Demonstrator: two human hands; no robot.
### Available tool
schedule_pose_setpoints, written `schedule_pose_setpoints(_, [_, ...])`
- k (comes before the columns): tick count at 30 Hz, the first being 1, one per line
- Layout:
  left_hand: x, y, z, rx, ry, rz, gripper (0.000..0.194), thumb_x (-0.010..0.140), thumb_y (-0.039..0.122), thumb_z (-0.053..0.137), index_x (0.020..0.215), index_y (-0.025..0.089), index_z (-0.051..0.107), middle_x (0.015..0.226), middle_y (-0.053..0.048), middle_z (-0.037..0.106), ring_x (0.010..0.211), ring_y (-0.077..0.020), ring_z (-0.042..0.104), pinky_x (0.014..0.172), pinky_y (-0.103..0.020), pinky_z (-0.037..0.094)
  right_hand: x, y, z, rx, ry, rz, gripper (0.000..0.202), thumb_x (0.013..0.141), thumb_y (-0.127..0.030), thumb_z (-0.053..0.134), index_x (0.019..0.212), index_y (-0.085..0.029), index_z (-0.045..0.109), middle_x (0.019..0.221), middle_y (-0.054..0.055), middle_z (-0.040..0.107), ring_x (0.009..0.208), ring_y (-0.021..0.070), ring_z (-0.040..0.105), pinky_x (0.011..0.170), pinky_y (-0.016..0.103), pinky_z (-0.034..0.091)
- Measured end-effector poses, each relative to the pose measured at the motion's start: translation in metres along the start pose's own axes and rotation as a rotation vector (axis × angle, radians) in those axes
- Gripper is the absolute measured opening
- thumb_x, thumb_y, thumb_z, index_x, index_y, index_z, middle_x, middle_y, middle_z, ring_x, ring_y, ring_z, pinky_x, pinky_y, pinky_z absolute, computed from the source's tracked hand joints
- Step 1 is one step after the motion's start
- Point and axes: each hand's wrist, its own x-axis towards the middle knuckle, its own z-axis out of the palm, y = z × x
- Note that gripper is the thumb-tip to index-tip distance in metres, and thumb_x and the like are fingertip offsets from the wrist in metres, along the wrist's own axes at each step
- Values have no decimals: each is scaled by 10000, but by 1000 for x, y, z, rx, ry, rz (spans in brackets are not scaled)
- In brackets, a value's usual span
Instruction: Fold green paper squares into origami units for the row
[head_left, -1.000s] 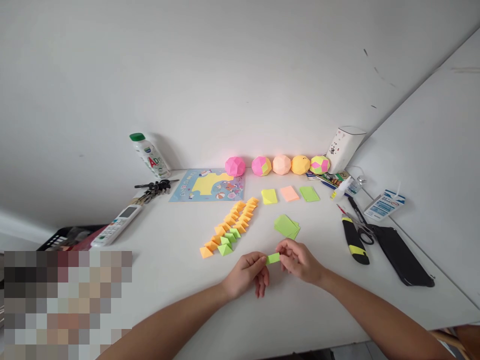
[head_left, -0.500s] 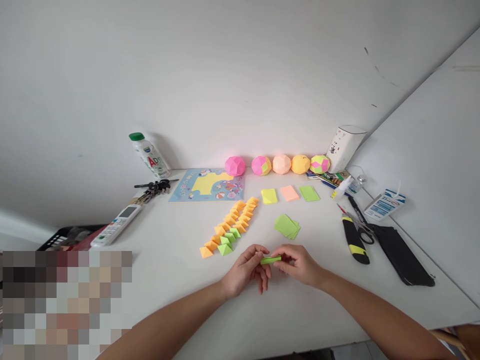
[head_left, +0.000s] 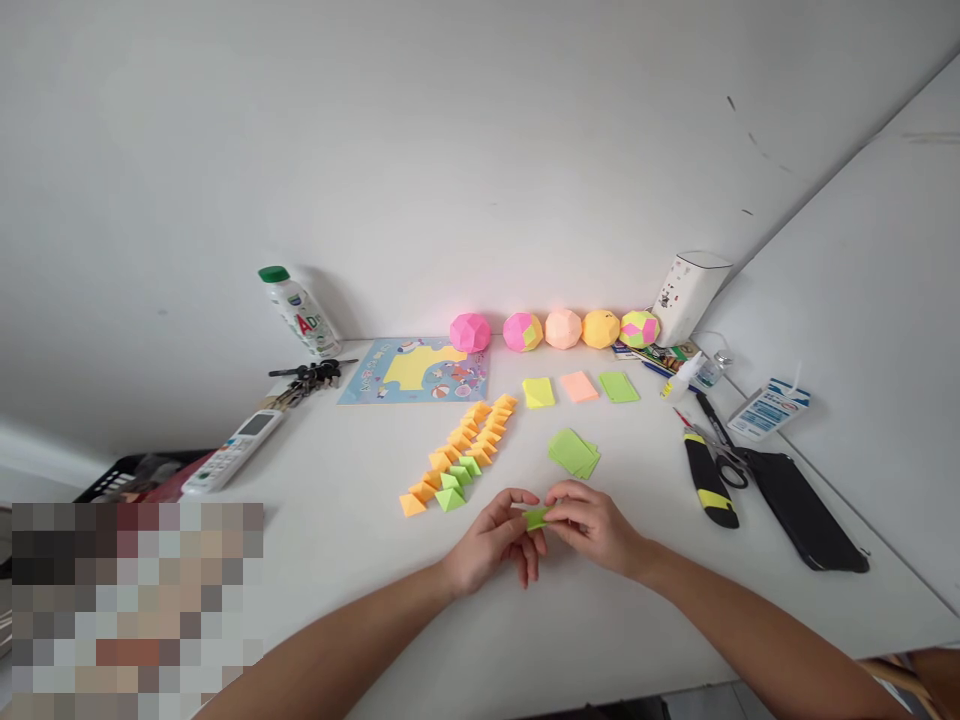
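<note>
Between both hands, a small folded piece of green paper is held just above the white table. My left hand pinches its left end between thumb and fingers. On the other side, my right hand grips the right end, its fingertips covering part of the paper. Beyond the hands lies a loose stack of green paper squares. To the left, two slanting rows of folded orange paper pieces stand on the table, with several folded green pieces at the near end.
Yellow, pink and green paper pads lie farther back. Several faceted paper balls line the wall. A cutter, scissors and black pouch are at right; a remote and bottle at left.
The green paper has turned between my fingers and shows a wider face. My right hand has shifted slightly left and covers more of its right end.
</note>
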Motion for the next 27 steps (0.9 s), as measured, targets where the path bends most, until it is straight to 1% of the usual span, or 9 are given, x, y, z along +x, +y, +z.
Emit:
schedule_pose_setpoints(2, [0,0,0,16,-5,1,229,856,325,497,1015,200,390,673,-7,638,470,-159,629,375,-222,468,0,-2,0,3,12,23,130,846,-183,507,814,-189,633,976,94,577,577,107,506,515,246,450])
schedule_pose_setpoints(6, [-2,1,2,85,-5,-45,248,861,378,486,1004,190,410,613,2,625,429,-152,612,367,-221,462,1,-8,-2,46,16,9,129,855,-218,504,795,-195,616,1017,101,588,620,123,523,555,257,464])
schedule_pose_setpoints(9, [-3,3,6,152,11,-66,292,845,431,495,941,157,470,625,-11,612,439,-137,603,379,-218,457,3,-12,-4,99,15,3,134,867,-238,499,813,-194,614,819,69,614,610,131,515,534,244,448])
schedule_pose_setpoints(11, [-4,4,6,207,9,-60,336,846,468,471,850,133,503,624,-23,601,451,-124,592,398,-215,454,4,-13,-5,105,37,20,132,864,-255,515,807,-188,613,682,35,578,586,131,495,531,243,435])
schedule_pose_setpoints(15, [-5,6,5,307,-7,-52,363,862,489,419,777,141,477,493,19,544,381,-88,519,387,-189,400,4,-13,-4,119,35,56,148,857,-279,529,796,-175,614,616,8,530,556,120,463,536,241,417])
schedule_pose_setpoints(18, [-5,7,4,308,-15,-32,325,828,472,497,786,151,473,471,55,496,367,-69,465,375,-184,401,1,-12,-2,182,-13,153,130,839,-271,544,895,-171,604,654,5,551,557,112,468,536,234,417])
schedule_pose_setpoints(22, [-3,8,5,259,8,-39,319,747,432,628,786,151,481,485,83,438,376,-52,421,361,-185,427,0,-11,0,262,-48,327,273,801,-289,591,1036,-158,545,579,-49,479,509,98,425,518,227,401])
schedule_pose_setpoints(25, [-2,7,5,224,32,-54,333,717,417,665,775,157,466,501,86,441,370,-45,411,345,-181,421,0,-10,0,279,-65,389,290,784,-296,615,1029,-164,535,564,-65,450,504,94,409,510,221,386])
schedule_pose_setpoints(27, [-2,6,4,197,34,-51,327,749,439,624,774,162,453,498,83,445,372,-49,419,346,-182,420,0,-9,1,268,-61,384,260,780,-292,621,994,-171,537,558,-71,437,500,91,397,505,218,376])
